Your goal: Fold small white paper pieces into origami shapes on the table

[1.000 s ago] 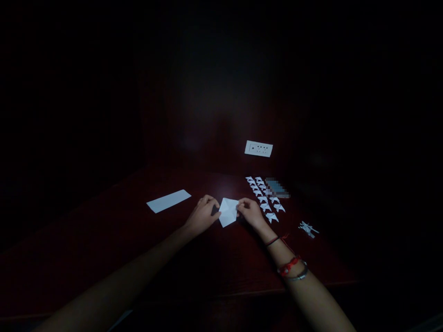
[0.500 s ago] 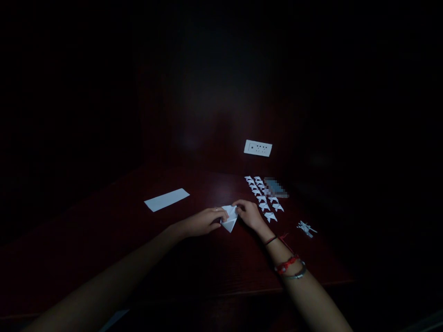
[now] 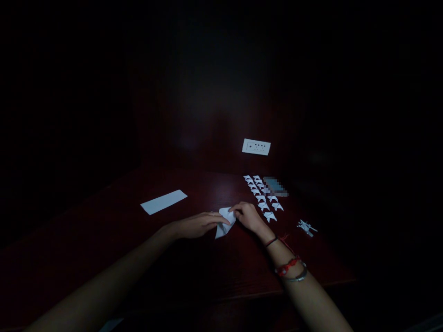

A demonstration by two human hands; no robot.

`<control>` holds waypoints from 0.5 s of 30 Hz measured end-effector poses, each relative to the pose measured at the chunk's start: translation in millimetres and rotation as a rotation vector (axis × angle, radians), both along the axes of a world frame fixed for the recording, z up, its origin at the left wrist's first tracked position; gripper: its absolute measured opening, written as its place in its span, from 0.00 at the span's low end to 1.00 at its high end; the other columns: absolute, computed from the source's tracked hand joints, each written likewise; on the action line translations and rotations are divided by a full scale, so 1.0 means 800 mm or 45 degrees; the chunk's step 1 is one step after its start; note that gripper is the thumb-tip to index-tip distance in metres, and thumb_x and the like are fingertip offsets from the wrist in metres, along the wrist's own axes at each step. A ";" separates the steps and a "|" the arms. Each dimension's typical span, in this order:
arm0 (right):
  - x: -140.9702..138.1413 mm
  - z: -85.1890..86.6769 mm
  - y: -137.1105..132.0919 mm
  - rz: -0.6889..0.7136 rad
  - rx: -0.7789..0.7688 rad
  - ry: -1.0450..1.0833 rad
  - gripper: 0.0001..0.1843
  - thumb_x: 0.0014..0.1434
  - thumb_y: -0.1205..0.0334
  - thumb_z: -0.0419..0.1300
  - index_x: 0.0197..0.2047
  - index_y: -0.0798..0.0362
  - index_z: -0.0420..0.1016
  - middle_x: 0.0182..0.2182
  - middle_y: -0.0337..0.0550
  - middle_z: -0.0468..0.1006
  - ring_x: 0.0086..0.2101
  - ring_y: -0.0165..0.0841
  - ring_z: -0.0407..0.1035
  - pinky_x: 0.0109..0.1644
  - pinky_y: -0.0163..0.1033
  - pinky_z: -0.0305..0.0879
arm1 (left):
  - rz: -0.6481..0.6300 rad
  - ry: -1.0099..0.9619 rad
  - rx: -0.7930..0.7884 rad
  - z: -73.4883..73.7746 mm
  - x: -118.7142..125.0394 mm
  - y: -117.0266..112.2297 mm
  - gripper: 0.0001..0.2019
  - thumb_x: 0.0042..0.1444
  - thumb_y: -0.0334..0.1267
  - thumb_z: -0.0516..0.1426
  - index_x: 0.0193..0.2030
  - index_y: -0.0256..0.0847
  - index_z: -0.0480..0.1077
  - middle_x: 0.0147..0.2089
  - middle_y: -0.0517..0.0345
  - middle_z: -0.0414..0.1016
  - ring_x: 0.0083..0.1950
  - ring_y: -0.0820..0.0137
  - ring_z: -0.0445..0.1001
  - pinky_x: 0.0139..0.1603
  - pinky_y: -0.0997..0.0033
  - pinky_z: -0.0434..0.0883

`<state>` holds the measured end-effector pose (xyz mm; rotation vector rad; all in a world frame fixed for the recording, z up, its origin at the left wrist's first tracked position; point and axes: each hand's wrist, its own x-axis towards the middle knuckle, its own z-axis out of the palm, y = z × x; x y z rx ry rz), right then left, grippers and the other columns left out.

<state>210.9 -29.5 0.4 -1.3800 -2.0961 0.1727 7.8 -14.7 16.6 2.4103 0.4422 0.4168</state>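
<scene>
A small sheet of white paper [image 3: 225,229] with creases lies on the dark red table in front of me, one corner pointing toward me. My left hand [image 3: 202,225] reaches over it from the left, fingers stretched out flat across the paper. At the upper right edge of the sheet, my right hand [image 3: 246,215] pinches the paper between thumb and fingers. Part of the paper is hidden beneath the left fingers. Just right of my right hand, several small folded paper pieces [image 3: 270,216] stand in rows.
A white paper strip [image 3: 164,202] lies on the left of the table [image 3: 194,267]. Thin paper scraps [image 3: 306,228] are heaped at the right. A blurred-out flat object [image 3: 275,186] lies behind the folded pieces. A white socket panel [image 3: 256,146] is on the back wall.
My left fingers have straightened from a bent press on the paper. The paper's near corner has swung left and toward me. My right hand stays at the upper right edge.
</scene>
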 end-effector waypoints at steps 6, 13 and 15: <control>-0.001 0.004 -0.005 0.181 -0.015 -0.055 0.11 0.47 0.69 0.57 0.34 0.49 0.74 0.33 0.40 0.65 0.35 0.27 0.62 0.42 0.33 0.58 | -0.049 0.007 0.007 0.000 -0.003 0.004 0.12 0.55 0.36 0.46 0.40 0.50 0.69 0.48 0.63 0.64 0.49 0.70 0.61 0.51 0.71 0.55; -0.001 -0.003 -0.003 0.286 -0.150 -0.131 0.19 0.45 0.61 0.60 0.43 0.52 0.70 0.34 0.42 0.66 0.36 0.30 0.62 0.43 0.34 0.58 | 0.196 0.100 0.248 -0.012 -0.007 0.012 0.08 0.48 0.41 0.53 0.35 0.42 0.66 0.43 0.57 0.62 0.44 0.67 0.62 0.45 0.71 0.58; 0.000 -0.003 -0.003 0.303 -0.174 -0.138 0.22 0.45 0.60 0.60 0.45 0.52 0.68 0.35 0.43 0.65 0.37 0.30 0.61 0.44 0.35 0.57 | 0.325 0.129 0.264 -0.019 -0.009 0.017 0.12 0.45 0.45 0.54 0.35 0.42 0.65 0.45 0.57 0.60 0.44 0.66 0.61 0.46 0.69 0.57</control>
